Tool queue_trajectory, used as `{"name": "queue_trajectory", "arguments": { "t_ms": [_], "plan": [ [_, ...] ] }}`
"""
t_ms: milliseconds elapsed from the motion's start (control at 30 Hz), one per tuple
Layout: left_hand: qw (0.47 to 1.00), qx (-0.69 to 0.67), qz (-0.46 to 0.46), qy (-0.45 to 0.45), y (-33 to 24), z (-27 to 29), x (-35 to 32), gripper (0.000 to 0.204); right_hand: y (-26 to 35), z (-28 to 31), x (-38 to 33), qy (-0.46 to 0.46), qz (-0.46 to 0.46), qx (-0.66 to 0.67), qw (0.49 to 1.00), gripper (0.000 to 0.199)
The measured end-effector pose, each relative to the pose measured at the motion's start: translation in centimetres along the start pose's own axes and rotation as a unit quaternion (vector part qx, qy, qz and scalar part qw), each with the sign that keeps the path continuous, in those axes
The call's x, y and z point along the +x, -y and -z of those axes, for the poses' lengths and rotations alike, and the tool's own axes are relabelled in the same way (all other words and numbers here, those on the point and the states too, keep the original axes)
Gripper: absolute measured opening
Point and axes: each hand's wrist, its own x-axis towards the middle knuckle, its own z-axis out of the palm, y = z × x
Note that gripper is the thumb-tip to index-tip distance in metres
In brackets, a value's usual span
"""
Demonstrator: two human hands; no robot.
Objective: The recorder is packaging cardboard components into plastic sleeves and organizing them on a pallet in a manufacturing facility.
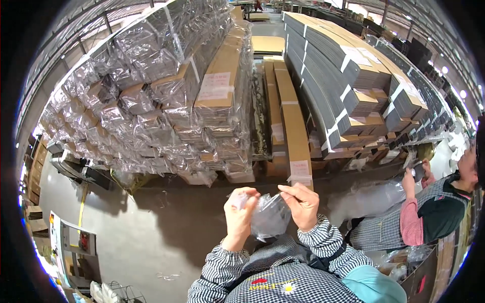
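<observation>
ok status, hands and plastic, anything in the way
Left hand, right hand gripping clear plastic. Plastic crumpled between them. Cardboard stacks ahead, co-worker at right, both clear of it.

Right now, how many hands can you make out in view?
4: the left hand and right hand at the clear plastic; at the right side, a co-worker's nearer hand and farther hand. Others farther off may be hidden.

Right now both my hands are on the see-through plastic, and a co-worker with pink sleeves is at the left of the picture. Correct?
Wrong side: in the head view the co-worker with pink sleeves is at the right. Your left hand and right hand are on the see-through plastic.
</observation>
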Motion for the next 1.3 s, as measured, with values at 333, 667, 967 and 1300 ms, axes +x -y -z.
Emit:
{"name": "queue_trajectory", "arguments": {
  "t_ms": [333, 667, 967, 1300],
  "plan": [
    [0.974, 0.172, 0.139, 0.057, 6.5, 4.0, 0.6, 0.022, -4.8, 3.5, -2.4, 0.045, -0.254, 0.303, 0.918, 0.026],
    [0.855, -0.110, 0.395, 0.317, 6.1, 1.4, 3.0, 0.054, -10.8, 9.0, -3.9, 0.137, -0.264, 0.492, 0.818, 0.029],
    [0.581, 0.631, -0.055, 0.512, 21.8, 4.2, 10.1, 0.026, -26.2, 12.5, -6.7, 0.384, -0.052, -0.363, 0.847, 0.019],
    [0.884, 0.184, 0.321, 0.286, 19.6, -0.6, 16.6, 0.020, -24.6, 6.8, -1.3, -0.155, -0.277, -0.045, 0.947, 0.006]
  ]
}}
